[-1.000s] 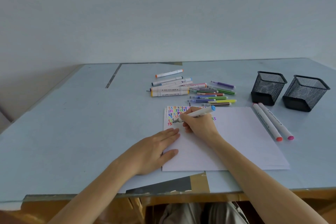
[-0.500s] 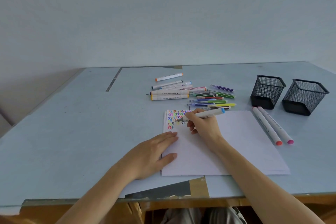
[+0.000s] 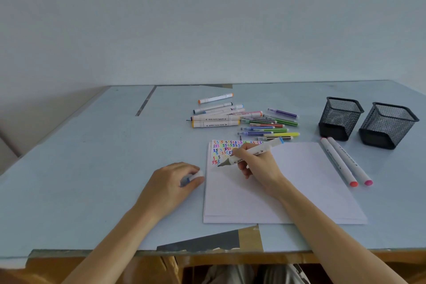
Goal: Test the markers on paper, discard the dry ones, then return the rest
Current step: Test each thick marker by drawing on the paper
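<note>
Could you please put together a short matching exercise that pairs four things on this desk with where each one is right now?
Things
1. blue-capped marker
2. marker cap
3. two white markers
4. mesh pen cups

Places
A. lying side by side on the desk just right of the paper
B. standing at the far right of the desk
C. in the left hand, left of the paper
D. in the right hand, tip down at the paper

Pairs: 1-D, 2-C, 3-A, 4-B
</note>
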